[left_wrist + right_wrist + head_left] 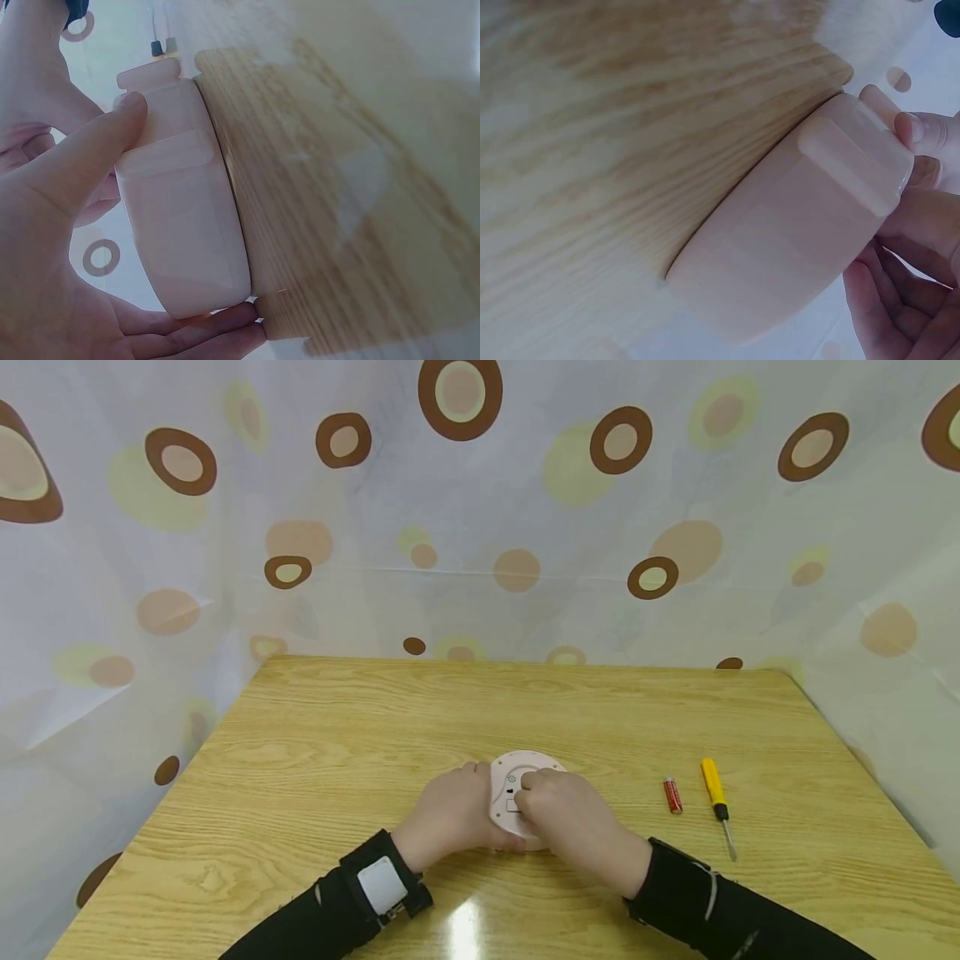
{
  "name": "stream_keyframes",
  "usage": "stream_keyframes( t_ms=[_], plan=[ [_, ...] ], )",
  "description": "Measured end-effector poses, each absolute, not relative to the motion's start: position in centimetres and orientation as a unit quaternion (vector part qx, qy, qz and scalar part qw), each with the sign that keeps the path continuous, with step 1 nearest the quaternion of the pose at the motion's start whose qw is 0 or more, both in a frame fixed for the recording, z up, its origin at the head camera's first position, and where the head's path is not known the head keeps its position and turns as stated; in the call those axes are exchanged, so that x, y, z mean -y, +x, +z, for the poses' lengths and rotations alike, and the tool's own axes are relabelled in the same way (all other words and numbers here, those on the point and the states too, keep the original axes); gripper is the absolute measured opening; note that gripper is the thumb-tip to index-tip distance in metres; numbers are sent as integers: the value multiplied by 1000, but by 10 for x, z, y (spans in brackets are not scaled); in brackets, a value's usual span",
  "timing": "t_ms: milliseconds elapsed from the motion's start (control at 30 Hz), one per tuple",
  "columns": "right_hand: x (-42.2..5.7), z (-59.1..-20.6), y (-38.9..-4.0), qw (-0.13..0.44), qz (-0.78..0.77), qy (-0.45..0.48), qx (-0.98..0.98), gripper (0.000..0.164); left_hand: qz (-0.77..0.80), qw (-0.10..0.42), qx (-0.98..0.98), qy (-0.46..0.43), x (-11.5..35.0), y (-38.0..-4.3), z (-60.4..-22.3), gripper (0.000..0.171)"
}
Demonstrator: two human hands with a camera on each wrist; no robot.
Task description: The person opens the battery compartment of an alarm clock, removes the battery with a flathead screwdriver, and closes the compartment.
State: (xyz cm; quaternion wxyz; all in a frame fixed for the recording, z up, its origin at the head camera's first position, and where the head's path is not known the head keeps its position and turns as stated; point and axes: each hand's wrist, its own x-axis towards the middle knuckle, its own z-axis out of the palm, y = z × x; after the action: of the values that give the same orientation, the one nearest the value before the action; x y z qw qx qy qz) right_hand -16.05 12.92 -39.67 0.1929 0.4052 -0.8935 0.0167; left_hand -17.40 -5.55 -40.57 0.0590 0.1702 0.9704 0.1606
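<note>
On the table lies a round pale pink device (512, 792) with its back up, showing speaker holes, a small dark switch and a rectangular outline. My left hand (453, 810) grips its left side; in the left wrist view the thumb presses the pink wall (187, 232) and fingers reach around the far end. Over the right part of the back is my right hand (573, 814), fingers bent. The right wrist view shows its thumb (926, 221) against the edge of the device (772, 247). Whether those fingertips pinch anything small is hidden.
To the right of the hands lies a red battery (672, 795). Beside it is a screwdriver (714, 785) with a yellow handle, its tip toward me. A patterned curtain (480, 510) hangs behind the wooden table (360, 718) and along its sides.
</note>
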Motion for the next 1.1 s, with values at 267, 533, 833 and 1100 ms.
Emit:
stream_keyframes(
  t_ms=[267, 533, 833, 1100],
  plan=[
    [-130, -401, -163, 215, 31, 409, 886, 24, 163, 53, -970, 173, 56, -173, -406, 98],
    [-132, -402, -163, 218, 33, 409, 886, 27, 160, 51, -971, 168, 55, -173, -406, 95],
    [-131, -400, -163, 198, 26, 414, 888, 20, 165, 48, -971, 167, 55, -173, -405, 93],
    [-130, -397, -160, 190, 9, 420, 887, 17, 160, 52, -971, 168, 55, -174, -406, 95]
  ],
)
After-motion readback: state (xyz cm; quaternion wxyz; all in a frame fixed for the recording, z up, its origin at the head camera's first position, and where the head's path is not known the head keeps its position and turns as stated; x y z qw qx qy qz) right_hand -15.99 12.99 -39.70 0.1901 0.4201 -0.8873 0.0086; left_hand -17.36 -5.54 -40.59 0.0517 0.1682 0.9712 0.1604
